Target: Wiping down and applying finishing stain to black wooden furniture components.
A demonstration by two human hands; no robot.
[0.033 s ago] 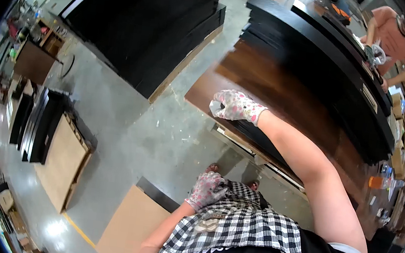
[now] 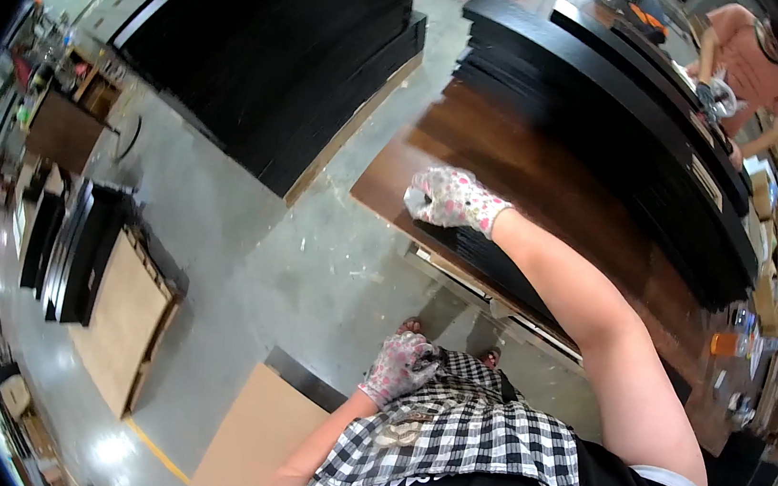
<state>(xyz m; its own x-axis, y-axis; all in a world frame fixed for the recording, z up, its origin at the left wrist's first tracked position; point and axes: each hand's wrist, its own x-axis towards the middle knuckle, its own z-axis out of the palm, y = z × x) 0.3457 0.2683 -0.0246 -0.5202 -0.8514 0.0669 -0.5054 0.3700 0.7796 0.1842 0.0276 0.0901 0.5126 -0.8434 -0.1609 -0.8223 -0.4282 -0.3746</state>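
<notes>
My right hand (image 2: 456,199), in a white glove with pink spots, rests near the front left edge of a brown wooden board (image 2: 505,151). Its fingers are curled; whatever they might hold is hidden under the palm. My left hand (image 2: 400,369), gloved alike, is closed against the black-and-white checked apron (image 2: 473,435) at my waist. I cannot make out whether it grips anything. Beneath the board's front edge, black panels (image 2: 479,249) are stacked.
Stacked black panels (image 2: 605,114) stand behind the board. Another large black stack (image 2: 275,67) is at far left. Dark parts (image 2: 86,252) lie by a wooden pallet (image 2: 119,337); a cardboard sheet (image 2: 257,430) lies nearer. A co-worker (image 2: 754,69) handles something at far right.
The whole view has shifted slightly. My right hand has barely moved on the board, and my left hand stays at the apron.
</notes>
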